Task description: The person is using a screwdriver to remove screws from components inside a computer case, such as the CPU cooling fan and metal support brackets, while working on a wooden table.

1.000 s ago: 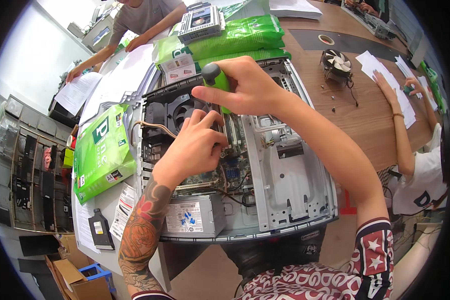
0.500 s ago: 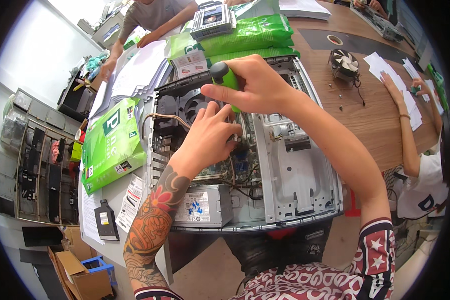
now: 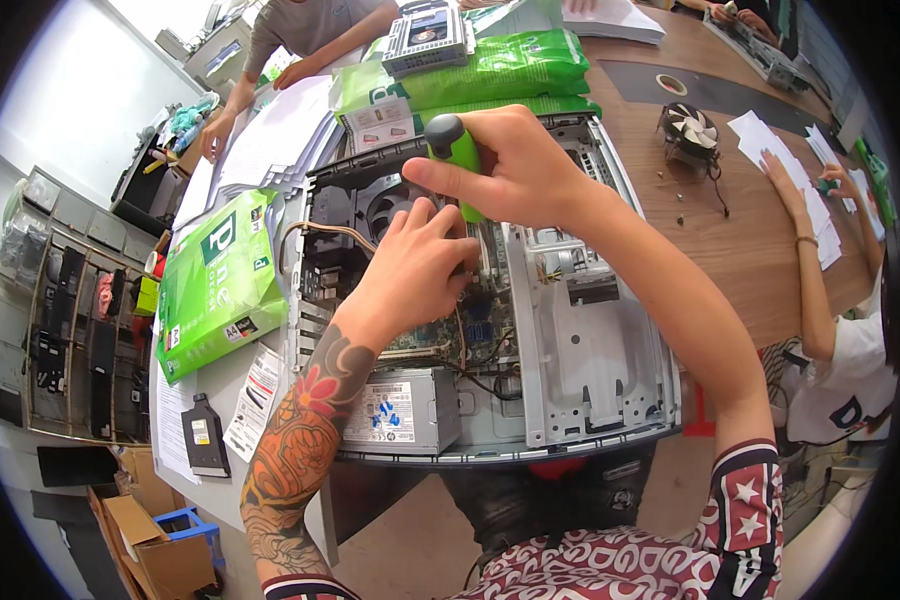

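Observation:
An opened computer case [image 3: 600, 340] lies flat on the table in front of me. My right hand [image 3: 520, 170] is closed around a green and black screwdriver [image 3: 454, 152], held upright over the middle of the case. Its tip is hidden behind my left hand. Reaching into the case, my left hand [image 3: 415, 258] has its fingers bent and close together beside the screwdriver; whatever they grip is out of sight. Under it shows part of the green motherboard [image 3: 438, 338]. A dark fan [image 3: 382, 205] sits at the far left inside. At the case's near left is a metal power supply [image 3: 400, 412].
A green paper pack [image 3: 220, 285] and a black drive [image 3: 205, 437] lie left of the case. Behind it, a metal drive unit [image 3: 425, 42] rests on green packs [image 3: 510, 72]. To the right stand a cooler fan [image 3: 690, 132] and loose screws. Other people's hands [image 3: 785, 185] work nearby.
My left fingers have shifted slightly beside the screwdriver. The screwdriver stays upright in my right hand, nearly in the same place.

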`<state>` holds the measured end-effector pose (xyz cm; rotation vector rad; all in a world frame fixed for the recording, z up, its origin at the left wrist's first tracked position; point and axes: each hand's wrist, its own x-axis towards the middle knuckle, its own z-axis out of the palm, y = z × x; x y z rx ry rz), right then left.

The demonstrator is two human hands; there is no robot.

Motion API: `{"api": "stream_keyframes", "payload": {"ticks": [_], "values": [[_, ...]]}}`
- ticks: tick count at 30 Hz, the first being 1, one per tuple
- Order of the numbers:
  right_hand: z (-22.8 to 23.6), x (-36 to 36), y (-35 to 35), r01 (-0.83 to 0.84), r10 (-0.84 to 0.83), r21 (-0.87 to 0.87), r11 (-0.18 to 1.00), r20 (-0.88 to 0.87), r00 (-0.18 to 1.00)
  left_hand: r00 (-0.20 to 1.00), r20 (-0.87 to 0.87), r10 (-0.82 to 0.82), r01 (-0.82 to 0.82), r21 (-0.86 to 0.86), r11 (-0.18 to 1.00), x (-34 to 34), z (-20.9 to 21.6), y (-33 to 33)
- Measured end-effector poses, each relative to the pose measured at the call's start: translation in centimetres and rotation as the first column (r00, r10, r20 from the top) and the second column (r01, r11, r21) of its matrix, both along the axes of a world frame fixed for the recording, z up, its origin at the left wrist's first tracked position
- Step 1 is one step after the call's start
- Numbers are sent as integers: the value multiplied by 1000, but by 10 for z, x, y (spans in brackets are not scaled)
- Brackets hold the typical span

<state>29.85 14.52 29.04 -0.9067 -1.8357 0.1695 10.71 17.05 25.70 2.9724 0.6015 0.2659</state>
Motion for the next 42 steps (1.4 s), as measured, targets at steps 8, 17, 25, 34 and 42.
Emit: {"api": "stream_keyframes", "payload": {"ticks": [8, 17, 25, 34, 42], "values": [[1, -3, 0, 57, -60, -68, 996, -35, 998, 998, -43, 35, -32, 62, 998, 2, 0, -2], [2, -2, -1, 71, -74, -82, 994, -32, 997, 997, -32, 69, -67, 53, 996, 5, -7, -1], [-3, -1, 4, 74, -75, -25, 997, -11, 997, 997, -31, 65, -64, 37, 997, 5, -4, -4], [-4, 0, 5, 77, -77, -19, 997, 22, 997, 999, -28, 17, -16, 34, 999, 1, -6, -2], [-2, -1, 3, 94, -93, -44, 995, 11, 996, 999, -40, -9, 10, 39, 999, 3, -6, -2]]}}
